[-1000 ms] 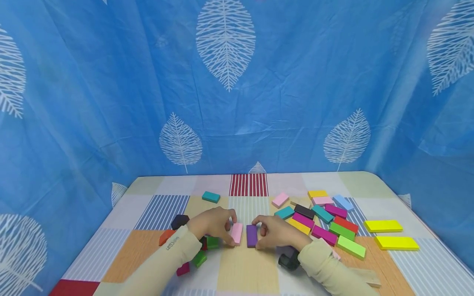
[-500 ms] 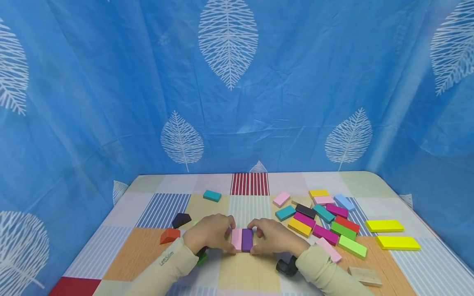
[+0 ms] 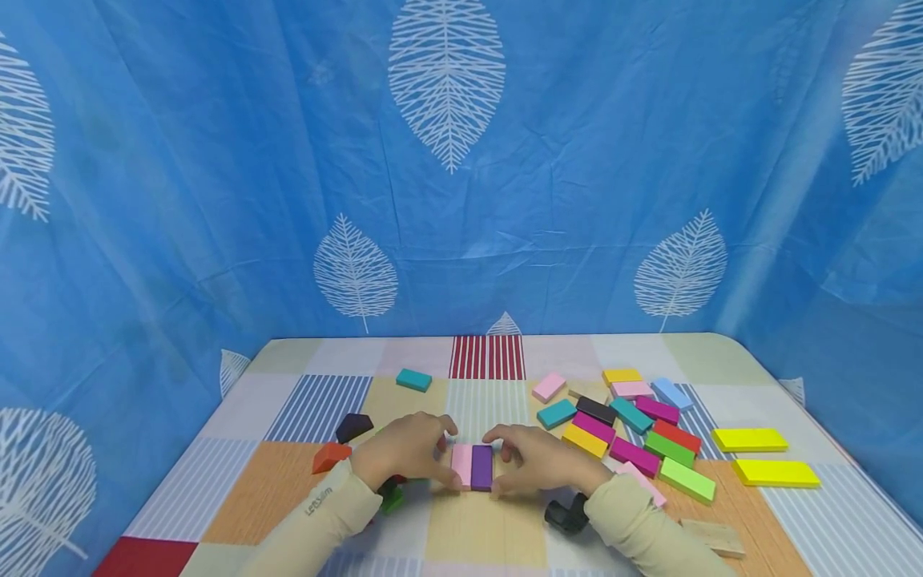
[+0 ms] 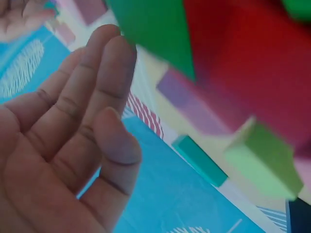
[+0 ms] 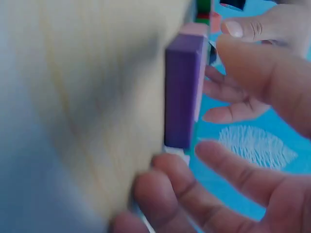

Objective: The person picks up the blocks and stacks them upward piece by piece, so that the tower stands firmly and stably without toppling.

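A pink block (image 3: 461, 467) and a purple block (image 3: 481, 468) lie flat side by side on the patterned cloth, their long sides touching. My left hand (image 3: 411, 450) is just left of the pink block, fingers loosely bent and thumb near its front corner. On the other side, my right hand (image 3: 537, 458) is beside the purple block, thumb and fingers spread apart. The right wrist view shows a gap between the right hand's fingers and the purple block (image 5: 182, 94). In the left wrist view, the left hand (image 4: 73, 131) has nothing in its grasp.
Many coloured blocks lie at the right, including a magenta block (image 3: 634, 457) and a yellow block (image 3: 775, 473). A black object (image 3: 566, 514) is by the right wrist. Orange (image 3: 332, 457), black (image 3: 353, 427) and green (image 3: 392, 498) blocks lie around the left forearm. A teal block (image 3: 414, 380) is farther back.
The purple block has moved left against the pink block, which stayed nearly in place. Both hands followed them together, then loosened and drew slightly off the blocks.
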`<action>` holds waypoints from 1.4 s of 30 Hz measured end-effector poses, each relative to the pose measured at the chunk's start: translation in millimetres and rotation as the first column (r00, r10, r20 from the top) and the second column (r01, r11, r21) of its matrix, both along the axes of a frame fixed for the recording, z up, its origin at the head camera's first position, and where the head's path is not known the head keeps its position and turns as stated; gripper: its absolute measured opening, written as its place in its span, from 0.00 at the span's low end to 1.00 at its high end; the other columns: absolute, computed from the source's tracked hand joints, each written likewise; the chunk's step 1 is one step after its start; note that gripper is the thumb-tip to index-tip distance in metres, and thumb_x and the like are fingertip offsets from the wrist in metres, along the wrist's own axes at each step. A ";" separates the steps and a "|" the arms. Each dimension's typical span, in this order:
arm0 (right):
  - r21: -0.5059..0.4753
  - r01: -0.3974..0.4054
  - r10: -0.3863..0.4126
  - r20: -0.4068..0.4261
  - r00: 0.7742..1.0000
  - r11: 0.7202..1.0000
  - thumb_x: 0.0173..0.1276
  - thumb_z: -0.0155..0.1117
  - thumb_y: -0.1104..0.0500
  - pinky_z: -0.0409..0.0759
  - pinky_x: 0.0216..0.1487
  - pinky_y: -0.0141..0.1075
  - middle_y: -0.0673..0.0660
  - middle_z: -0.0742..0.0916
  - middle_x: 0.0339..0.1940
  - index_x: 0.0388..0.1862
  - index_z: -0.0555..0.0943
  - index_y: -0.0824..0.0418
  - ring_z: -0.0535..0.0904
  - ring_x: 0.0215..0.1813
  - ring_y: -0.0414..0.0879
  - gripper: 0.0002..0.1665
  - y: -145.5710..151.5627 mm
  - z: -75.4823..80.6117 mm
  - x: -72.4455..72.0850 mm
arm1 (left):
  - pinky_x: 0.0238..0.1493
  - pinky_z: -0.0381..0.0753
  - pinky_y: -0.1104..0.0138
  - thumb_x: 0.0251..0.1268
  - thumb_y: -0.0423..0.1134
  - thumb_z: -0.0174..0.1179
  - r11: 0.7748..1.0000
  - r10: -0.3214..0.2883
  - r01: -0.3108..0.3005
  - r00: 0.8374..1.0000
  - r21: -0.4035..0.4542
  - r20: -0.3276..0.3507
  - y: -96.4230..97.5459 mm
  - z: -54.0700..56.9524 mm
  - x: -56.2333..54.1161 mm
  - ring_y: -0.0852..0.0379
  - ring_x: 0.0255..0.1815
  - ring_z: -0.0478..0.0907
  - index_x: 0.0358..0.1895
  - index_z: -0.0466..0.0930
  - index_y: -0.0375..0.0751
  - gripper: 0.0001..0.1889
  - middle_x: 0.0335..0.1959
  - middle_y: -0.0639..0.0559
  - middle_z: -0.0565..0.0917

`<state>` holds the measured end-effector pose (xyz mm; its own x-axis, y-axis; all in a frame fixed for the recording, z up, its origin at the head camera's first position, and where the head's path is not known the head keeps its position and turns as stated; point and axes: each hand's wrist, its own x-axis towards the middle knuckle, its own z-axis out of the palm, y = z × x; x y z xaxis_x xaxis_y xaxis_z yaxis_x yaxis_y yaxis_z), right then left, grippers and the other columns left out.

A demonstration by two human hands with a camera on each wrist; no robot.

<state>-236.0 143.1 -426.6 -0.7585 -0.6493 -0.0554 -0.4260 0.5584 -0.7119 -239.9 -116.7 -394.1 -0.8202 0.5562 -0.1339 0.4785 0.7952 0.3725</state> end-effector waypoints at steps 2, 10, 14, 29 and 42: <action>-0.039 -0.040 0.041 0.023 0.999 0.998 0.68 0.80 0.53 0.77 0.38 0.34 0.51 0.84 0.46 0.69 0.79 0.65 0.76 0.36 0.38 0.35 9.4 0.5 -2.9 | 0.53 0.87 0.53 0.59 0.50 0.82 0.999 0.005 -0.006 1.000 0.037 0.019 -4.8 2.6 -4.1 0.52 0.42 0.84 0.64 0.82 0.34 0.34 0.43 0.50 0.89; -0.194 -0.113 0.108 -0.038 0.993 0.974 0.77 0.69 0.66 0.86 0.60 0.45 0.63 0.88 0.52 0.63 0.81 0.72 0.87 0.56 0.57 0.20 43.5 11.1 -4.7 | 0.54 0.88 0.55 0.73 0.38 0.72 0.980 -0.032 0.029 0.999 0.197 0.013 -31.7 11.4 -34.0 0.49 0.48 0.86 0.67 0.80 0.30 0.25 0.48 0.45 0.88; -0.178 -0.095 0.087 -0.049 0.995 0.979 0.77 0.67 0.69 0.86 0.59 0.39 0.65 0.89 0.55 0.61 0.84 0.71 0.87 0.57 0.59 0.16 62.6 15.6 -6.5 | 0.57 0.87 0.54 0.74 0.34 0.70 0.979 -0.029 0.038 0.998 0.198 -0.049 -39.0 13.4 -49.2 0.47 0.51 0.86 0.64 0.82 0.30 0.20 0.50 0.42 0.88; 0.170 0.035 -0.028 -0.040 0.999 0.985 0.63 0.82 0.66 0.81 0.39 0.33 0.46 0.82 0.37 0.61 0.86 0.61 0.76 0.35 0.38 0.27 89.3 29.4 3.8 | 0.79 0.67 0.43 0.75 0.30 0.66 0.980 0.199 -0.199 0.980 -0.002 0.012 -39.3 12.7 -93.4 0.34 0.80 0.67 0.76 0.75 0.36 0.28 0.76 0.35 0.74; 0.224 0.074 -0.062 -0.059 0.996 0.972 0.60 0.85 0.59 0.70 0.33 0.37 0.47 0.79 0.30 0.60 0.85 0.60 0.73 0.33 0.41 0.30 79.4 20.7 8.8 | 0.78 0.70 0.48 0.70 0.29 0.69 0.958 0.260 -0.263 0.965 -0.113 -0.042 -25.3 5.6 -103.1 0.37 0.75 0.74 0.69 0.82 0.33 0.24 0.69 0.36 0.82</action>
<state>-227.2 222.5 -405.9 -0.8063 -0.5710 -0.1548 -0.4138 0.7313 -0.5422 -343.0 -142.0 -388.5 -0.9390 0.3037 -0.1611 0.2565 0.9309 0.2600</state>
